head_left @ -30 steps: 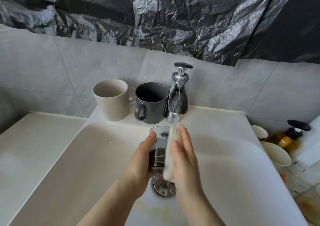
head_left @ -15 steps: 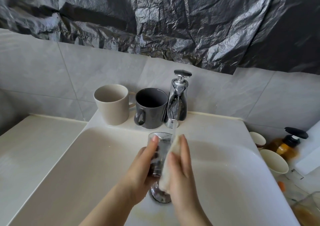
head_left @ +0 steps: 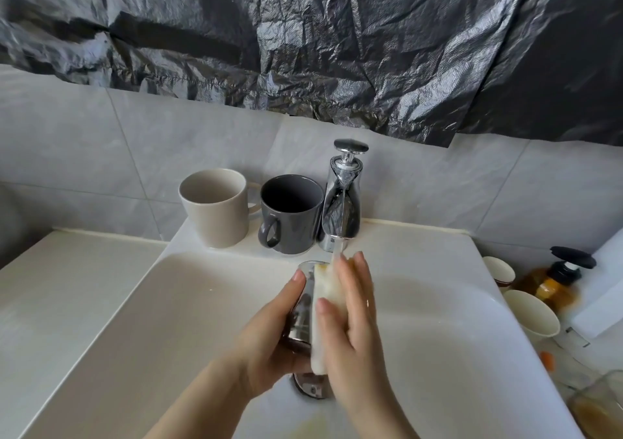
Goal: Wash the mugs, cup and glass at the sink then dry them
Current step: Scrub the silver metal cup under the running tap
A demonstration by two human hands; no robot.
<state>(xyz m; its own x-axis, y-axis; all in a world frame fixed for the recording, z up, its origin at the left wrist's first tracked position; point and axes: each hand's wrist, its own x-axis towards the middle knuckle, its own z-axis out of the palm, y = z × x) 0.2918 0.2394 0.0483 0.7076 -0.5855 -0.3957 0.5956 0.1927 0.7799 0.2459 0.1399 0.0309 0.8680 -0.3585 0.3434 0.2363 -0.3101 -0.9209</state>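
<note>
Over the white sink (head_left: 438, 320) my left hand (head_left: 269, 334) grips a clear glass (head_left: 301, 307) upright, just under the chrome tap (head_left: 340, 209). My right hand (head_left: 350, 324) holds a pale sponge (head_left: 322, 307) pressed against the glass's right side, thumb in front. Water runs from the spout onto the sponge's top. A beige mug (head_left: 215, 208) and a dark grey mug (head_left: 290, 214) stand on the sink's back ledge, left of the tap. Two small cream cups (head_left: 499, 270) (head_left: 531, 312) sit at the sink's right edge.
The chrome drain (head_left: 312, 386) lies below my hands. An amber pump bottle (head_left: 553, 283) stands at the right beside a white box (head_left: 603, 290). A glass jar (head_left: 600, 405) sits at the lower right. A white counter (head_left: 67, 290) extends to the left. Black plastic sheeting covers the wall above.
My hands have lifted the glass and sponge a little toward the spout. The sponge has slid along the glass, and water now falls on the sponge's top.
</note>
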